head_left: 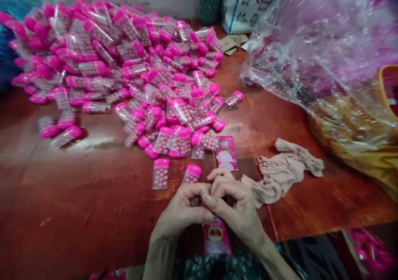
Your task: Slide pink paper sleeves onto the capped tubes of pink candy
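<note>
My left hand (pixel 188 203) and my right hand (pixel 233 199) meet at the table's front edge, thumbs and fingers pinched close together. Between them they hold the top end of a pink printed sleeve (pixel 217 236), which hangs down toward my lap and shows a round green and red picture. Just beyond my fingers lies a clear candy container (pixel 192 173) with a pink cap, partly hidden by my left hand. Another such container (pixel 161 174) lies to its left. A flat stack of pink printed sleeves (pixel 226 151) rests beyond my right hand.
A large heap of pink-capped containers (pixel 102 52) covers the back left. Crumpled beige cloth (pixel 282 170) lies on the right. Behind it, clear plastic wrapping (pixel 298 56) spreads over a yellow basket (pixel 351 164). Cardboard pieces (pixel 231 43) and a printed bag (pixel 245 6) stand at the back.
</note>
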A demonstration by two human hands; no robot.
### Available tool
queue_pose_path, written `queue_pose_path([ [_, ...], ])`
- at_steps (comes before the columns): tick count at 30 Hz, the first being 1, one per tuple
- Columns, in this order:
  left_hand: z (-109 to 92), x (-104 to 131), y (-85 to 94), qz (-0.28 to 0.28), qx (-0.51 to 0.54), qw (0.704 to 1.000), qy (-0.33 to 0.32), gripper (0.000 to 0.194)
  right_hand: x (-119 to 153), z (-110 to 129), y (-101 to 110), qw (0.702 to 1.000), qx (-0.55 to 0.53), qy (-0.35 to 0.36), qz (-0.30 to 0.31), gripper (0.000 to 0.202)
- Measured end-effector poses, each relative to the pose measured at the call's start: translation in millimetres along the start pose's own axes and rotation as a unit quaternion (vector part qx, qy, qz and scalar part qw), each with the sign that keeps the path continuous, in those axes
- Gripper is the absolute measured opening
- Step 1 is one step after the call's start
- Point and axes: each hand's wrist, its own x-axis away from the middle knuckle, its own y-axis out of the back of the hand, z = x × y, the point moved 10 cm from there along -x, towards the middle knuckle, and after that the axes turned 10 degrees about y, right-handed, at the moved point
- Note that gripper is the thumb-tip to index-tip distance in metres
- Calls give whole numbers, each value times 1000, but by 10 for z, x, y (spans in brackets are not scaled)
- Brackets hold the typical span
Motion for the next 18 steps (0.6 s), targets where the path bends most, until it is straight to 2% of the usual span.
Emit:
queue_pose_path([
  [2,-32,35,20,0,-8,1000,-9,23,-12,30,17,1000,8,10,-5,27],
  [4,-125,101,107,-18,-3,999,-49,21,-19,45,111,998,37,10,-44,26],
  [6,-273,216,312,-72,29,990,-122,19,-2,39,220,992,91,-3,-92,24],
  [8,-404,377,593,-159,64,965,-198,17,28,32,235,981,158,-12,-109,19],
  [10,-480,527,815,-242,70,934,-252,15,48,22,119,971,222,-4,-88,7],
  [11,-502,581,887,-275,67,920,-271,14,55,15,28,965,251,4,-70,9],
  [14,-534,666,970,-342,55,884,-313,11,68,-49,-282,935,354,20,-1,45],
  [16,-531,688,976,-372,55,865,-332,11,65,-115,-439,908,417,16,43,55],
  [18,-514,689,982,-389,65,855,-338,11,54,-172,-503,894,443,3,66,55],
])
